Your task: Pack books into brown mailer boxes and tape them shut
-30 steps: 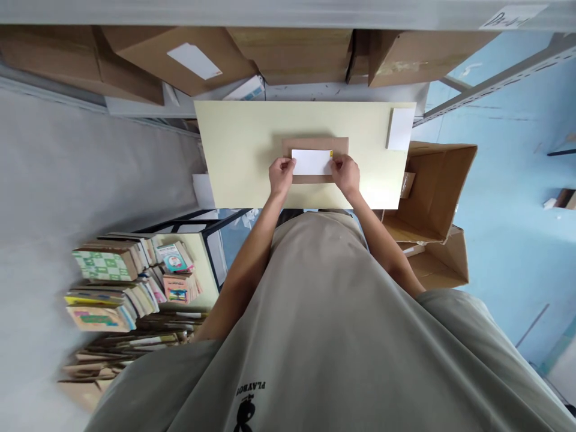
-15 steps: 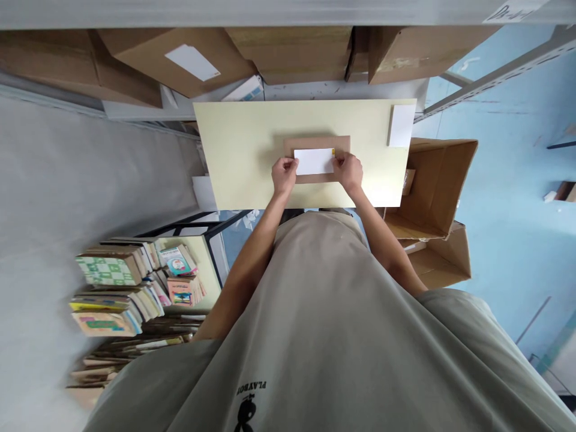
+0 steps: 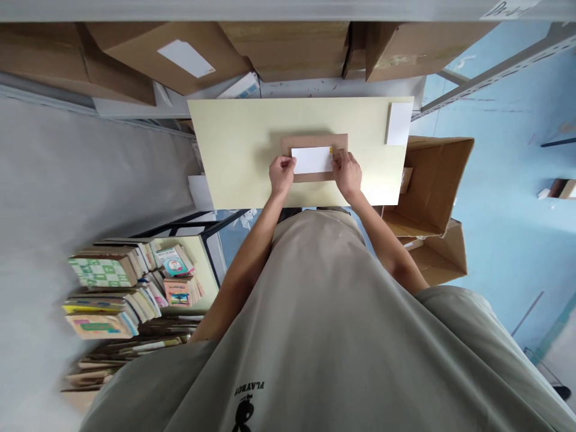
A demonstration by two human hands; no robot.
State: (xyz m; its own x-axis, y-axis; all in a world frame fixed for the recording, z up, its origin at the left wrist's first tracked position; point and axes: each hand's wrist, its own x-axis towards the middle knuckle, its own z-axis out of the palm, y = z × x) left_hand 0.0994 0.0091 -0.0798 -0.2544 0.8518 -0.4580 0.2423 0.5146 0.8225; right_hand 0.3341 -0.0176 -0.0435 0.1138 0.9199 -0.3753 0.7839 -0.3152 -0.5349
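A flat brown cardboard parcel (image 3: pixel 315 143) lies in the middle of a pale yellow table (image 3: pixel 238 150). On top of it is a white label (image 3: pixel 312 160) with a small yellow tab at its right end. My left hand (image 3: pixel 281 175) pinches the label's left edge. My right hand (image 3: pixel 347 174) pinches its right edge, next to the yellow tab. Both hands rest on the parcel's near side.
A small white stack of labels (image 3: pixel 398 123) lies at the table's right corner. Open cardboard boxes (image 3: pixel 434 186) stand on the floor to the right. Large boxes (image 3: pixel 288 51) fill the shelf behind the table. Stacks of books (image 3: pixel 130 285) sit at lower left.
Almost nothing has moved. Both hands stay at the ends of the white label; my right hand has edged slightly inward over its right end. The view has shifted a little.
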